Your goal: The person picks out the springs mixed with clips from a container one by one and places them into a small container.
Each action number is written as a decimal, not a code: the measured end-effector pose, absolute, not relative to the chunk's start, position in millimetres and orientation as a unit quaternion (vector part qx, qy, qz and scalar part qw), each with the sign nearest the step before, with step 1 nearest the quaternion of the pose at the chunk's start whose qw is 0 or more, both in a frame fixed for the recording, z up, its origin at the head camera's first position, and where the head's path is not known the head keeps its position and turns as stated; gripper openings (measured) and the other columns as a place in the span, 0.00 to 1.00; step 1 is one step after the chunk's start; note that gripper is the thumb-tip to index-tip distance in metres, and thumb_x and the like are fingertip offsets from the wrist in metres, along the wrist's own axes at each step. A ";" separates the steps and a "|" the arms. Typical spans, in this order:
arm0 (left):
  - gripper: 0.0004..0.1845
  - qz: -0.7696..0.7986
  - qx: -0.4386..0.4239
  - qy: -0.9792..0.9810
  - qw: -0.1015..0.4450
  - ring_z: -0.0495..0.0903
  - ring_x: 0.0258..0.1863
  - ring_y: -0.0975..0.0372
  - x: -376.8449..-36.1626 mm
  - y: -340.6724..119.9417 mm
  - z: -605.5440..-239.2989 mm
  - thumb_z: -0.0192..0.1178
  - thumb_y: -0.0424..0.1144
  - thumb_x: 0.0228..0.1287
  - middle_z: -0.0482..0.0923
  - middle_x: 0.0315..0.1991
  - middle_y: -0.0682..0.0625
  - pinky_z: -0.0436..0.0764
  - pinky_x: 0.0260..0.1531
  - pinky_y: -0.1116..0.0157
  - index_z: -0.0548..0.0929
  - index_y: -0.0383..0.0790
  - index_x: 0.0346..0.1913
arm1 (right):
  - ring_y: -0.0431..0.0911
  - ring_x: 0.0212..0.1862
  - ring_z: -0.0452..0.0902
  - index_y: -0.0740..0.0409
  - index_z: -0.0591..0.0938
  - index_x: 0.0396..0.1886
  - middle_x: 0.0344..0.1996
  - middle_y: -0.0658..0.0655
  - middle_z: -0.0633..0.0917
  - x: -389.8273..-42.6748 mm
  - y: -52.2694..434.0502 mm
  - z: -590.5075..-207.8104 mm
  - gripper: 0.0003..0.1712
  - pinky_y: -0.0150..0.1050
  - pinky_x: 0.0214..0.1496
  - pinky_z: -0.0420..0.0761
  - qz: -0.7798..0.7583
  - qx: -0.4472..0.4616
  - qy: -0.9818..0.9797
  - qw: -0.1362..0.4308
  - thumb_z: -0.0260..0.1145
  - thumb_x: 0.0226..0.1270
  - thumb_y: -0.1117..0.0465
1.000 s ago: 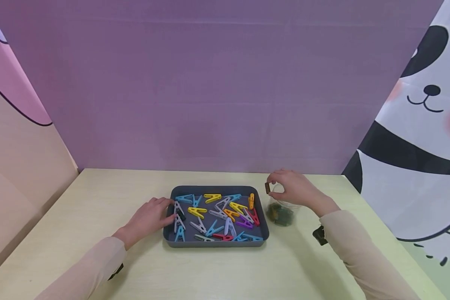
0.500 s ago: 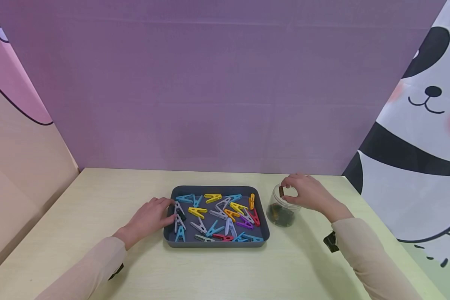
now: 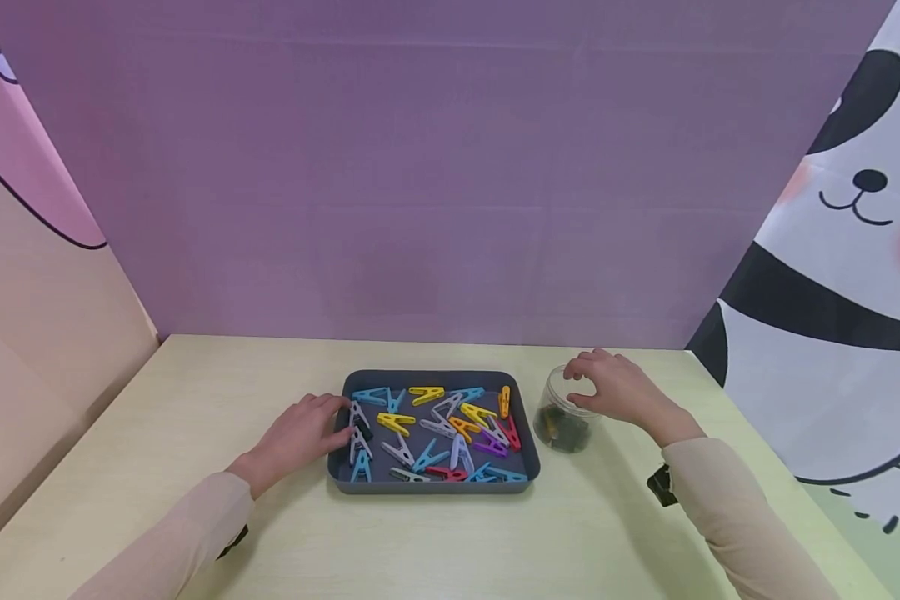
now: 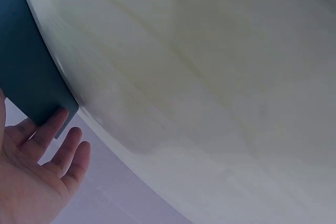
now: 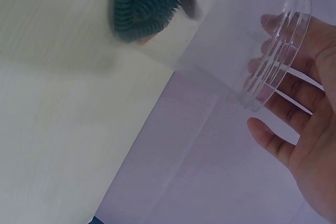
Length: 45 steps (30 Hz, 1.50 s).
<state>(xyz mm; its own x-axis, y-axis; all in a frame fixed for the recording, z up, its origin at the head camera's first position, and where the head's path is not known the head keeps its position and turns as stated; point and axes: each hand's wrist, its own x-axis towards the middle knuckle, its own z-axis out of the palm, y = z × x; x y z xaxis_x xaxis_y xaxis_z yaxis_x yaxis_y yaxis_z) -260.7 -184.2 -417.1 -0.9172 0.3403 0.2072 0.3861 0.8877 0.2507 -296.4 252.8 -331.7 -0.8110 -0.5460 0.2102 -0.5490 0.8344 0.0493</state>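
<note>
- The right hand (image 3: 621, 390), fingers relaxed and spread, hovers over the open mouth of the clear jar (image 3: 562, 417) right of centre; it holds nothing.
- The jar stands just beside the tray's (image 3: 432, 487) right rim, dark pieces at its bottom.
- The left hand (image 3: 300, 432) rests open against the tray's left edge, fingertips by the clothes pegs (image 3: 435, 433).
- Bare table (image 3: 157, 433) lies around both.

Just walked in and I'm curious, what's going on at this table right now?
A person sits at a table with a dark tray of colourful clothespins. Their left hand rests against the tray's left edge. Their right hand hovers open over the mouth of a clear jar beside the tray, which holds small dark ridged pieces.
</note>
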 end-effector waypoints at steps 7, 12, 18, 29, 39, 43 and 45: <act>0.24 -0.145 -0.184 -0.969 0.075 0.75 0.49 0.51 -261.0 -183.5 -416.9 0.58 0.51 0.58 0.77 0.52 0.44 0.74 0.51 0.52 0.75 0.39 0.54 | 0.47 0.35 0.73 0.54 0.81 0.34 0.29 0.48 0.80 -296.4 252.2 -332.5 0.13 0.45 0.33 0.74 0.011 0.306 -0.943 0.132 0.71 0.46 0.58; 0.24 -0.144 -0.181 -0.970 0.072 0.74 0.50 0.51 -261.7 -183.3 -416.9 0.58 0.51 0.58 0.77 0.52 0.44 0.74 0.52 0.52 0.75 0.40 0.54 | 0.48 0.37 0.74 0.54 0.81 0.35 0.31 0.50 0.81 -297.1 252.0 -332.4 0.13 0.47 0.36 0.75 0.005 0.294 -0.949 0.116 0.70 0.49 0.57; 0.24 -0.143 -0.179 -0.971 0.073 0.74 0.50 0.50 -261.8 -183.8 -417.4 0.58 0.51 0.59 0.77 0.52 0.44 0.73 0.52 0.52 0.75 0.39 0.54 | 0.49 0.39 0.75 0.55 0.82 0.37 0.36 0.52 0.82 -298.8 249.9 -331.2 0.13 0.49 0.38 0.76 -0.001 0.288 -0.952 0.106 0.69 0.51 0.57; 0.24 -0.141 -0.180 -0.971 0.071 0.74 0.50 0.51 -261.3 -183.4 -416.0 0.58 0.51 0.59 0.77 0.52 0.43 0.73 0.52 0.52 0.75 0.39 0.54 | 0.48 0.38 0.76 0.56 0.81 0.38 0.34 0.52 0.82 -297.8 237.0 -316.1 0.14 0.47 0.41 0.78 0.016 0.286 -0.952 0.104 0.69 0.52 0.57; 0.24 -0.142 -0.182 -0.970 0.071 0.74 0.50 0.50 -260.8 -184.2 -415.8 0.57 0.51 0.59 0.77 0.52 0.44 0.73 0.52 0.51 0.75 0.39 0.54 | 0.46 0.38 0.77 0.53 0.81 0.37 0.34 0.49 0.82 -299.7 207.9 -309.6 0.13 0.45 0.43 0.77 -0.002 0.329 -0.937 0.119 0.69 0.51 0.57; 0.24 -0.140 -0.185 -0.970 0.074 0.74 0.49 0.51 -260.6 -184.0 -415.5 0.57 0.51 0.59 0.77 0.52 0.44 0.74 0.52 0.52 0.75 0.39 0.54 | 0.46 0.38 0.76 0.53 0.81 0.39 0.37 0.50 0.83 -299.3 192.8 -312.5 0.13 0.44 0.43 0.78 -0.006 0.334 -0.937 0.100 0.69 0.52 0.57; 0.24 -0.140 -0.187 -0.969 0.076 0.75 0.49 0.51 -260.4 -183.8 -415.4 0.57 0.51 0.59 0.77 0.52 0.44 0.74 0.52 0.52 0.75 0.39 0.54 | 0.46 0.39 0.76 0.52 0.81 0.40 0.38 0.50 0.83 -299.1 185.3 -314.6 0.14 0.44 0.44 0.78 -0.006 0.334 -0.939 0.084 0.69 0.52 0.57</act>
<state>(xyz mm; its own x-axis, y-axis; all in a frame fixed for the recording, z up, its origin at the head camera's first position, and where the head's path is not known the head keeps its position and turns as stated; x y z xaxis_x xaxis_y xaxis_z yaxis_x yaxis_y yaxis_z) -260.4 -183.8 -415.4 -0.9181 0.3420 0.2001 0.3847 0.8905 0.2429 -299.1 185.3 -314.6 -0.7622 -0.6286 0.1547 -0.6266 0.7764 0.0676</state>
